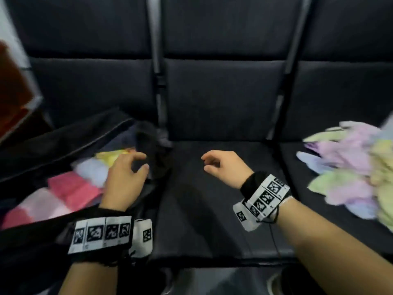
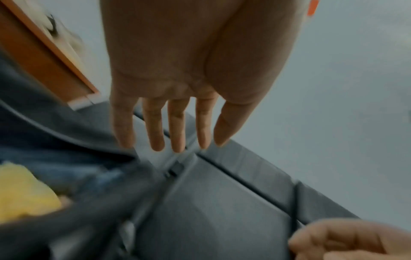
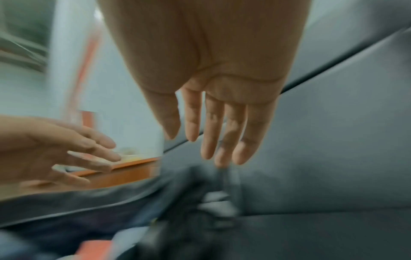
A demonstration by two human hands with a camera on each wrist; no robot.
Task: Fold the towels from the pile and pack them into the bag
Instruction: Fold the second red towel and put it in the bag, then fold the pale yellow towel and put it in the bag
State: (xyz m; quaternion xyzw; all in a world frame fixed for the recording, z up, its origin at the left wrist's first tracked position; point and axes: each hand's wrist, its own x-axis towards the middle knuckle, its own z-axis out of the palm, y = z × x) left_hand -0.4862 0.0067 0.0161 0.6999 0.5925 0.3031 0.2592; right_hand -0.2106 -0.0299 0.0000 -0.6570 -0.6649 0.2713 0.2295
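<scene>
An open black bag (image 1: 63,141) lies on the left seat with folded towels inside: a yellow one (image 1: 110,155), a white one (image 1: 93,170) and a pink one (image 1: 72,188). My left hand (image 1: 127,171) hovers over the bag's right edge, fingers relaxed and empty; in the left wrist view its fingers (image 2: 177,130) are straight. My right hand (image 1: 221,167) hangs empty above the middle seat, with its fingers (image 3: 222,133) loosely extended. The pile of pastel towels (image 1: 350,167) lies on the right seat, apart from both hands.
Dark padded seats (image 1: 212,199) with backrests run across the view, split by metal dividers (image 1: 158,81). An orange-brown piece of furniture (image 1: 14,86) stands at the far left by a pale wall.
</scene>
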